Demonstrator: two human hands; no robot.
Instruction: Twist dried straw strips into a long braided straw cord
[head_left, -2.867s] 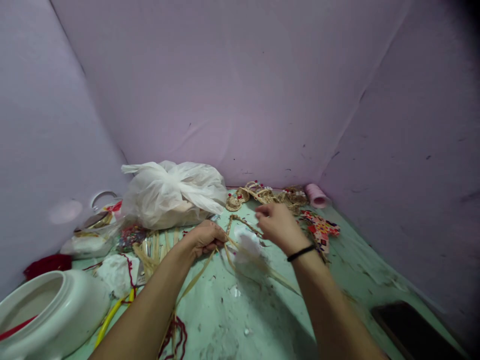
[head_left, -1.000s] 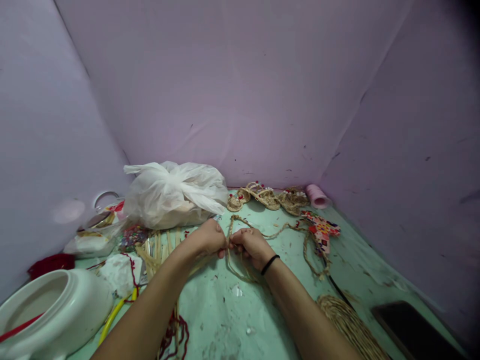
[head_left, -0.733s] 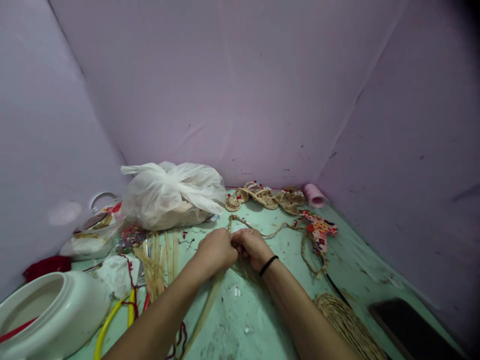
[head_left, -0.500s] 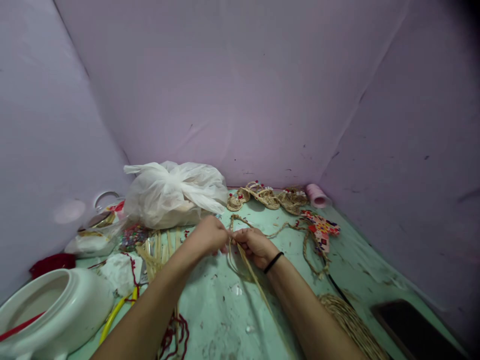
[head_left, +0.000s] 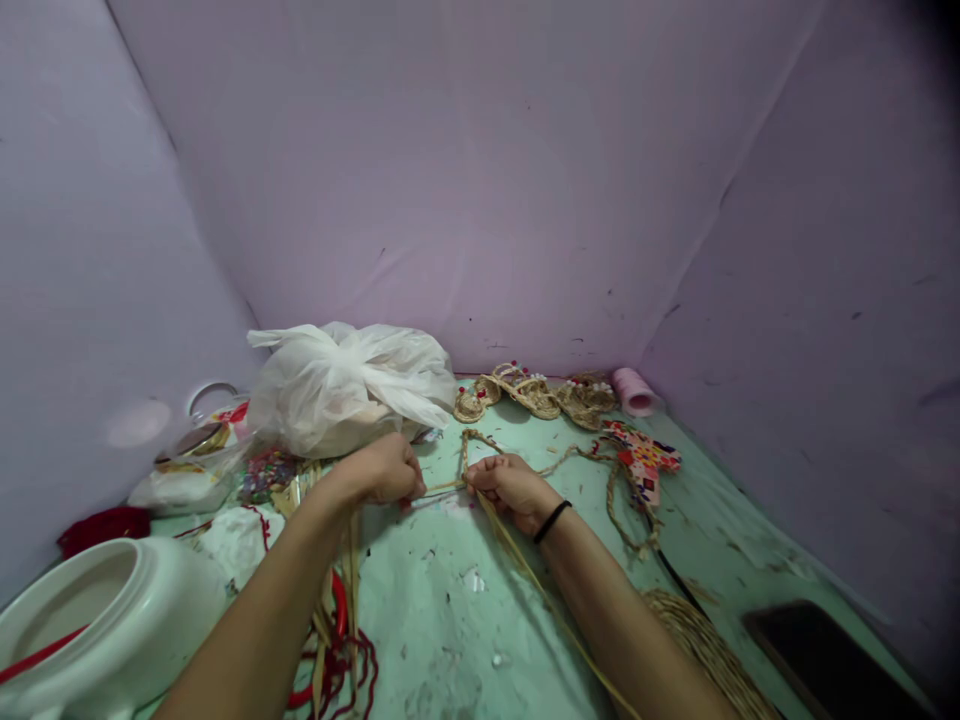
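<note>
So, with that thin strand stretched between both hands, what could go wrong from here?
1. The strand is thin and drawn straight between the left hand and right hand; a harder pull may snap it or slip it free.
2. Loose straw trails from the right hand beside the forearm; it could snag and drag.
3. The red cord lies by the left forearm and might tangle.

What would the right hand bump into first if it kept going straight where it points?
Probably the white plastic bag, up-left of the right hand and the straw strand it pinches; depth is unclear.
</note>
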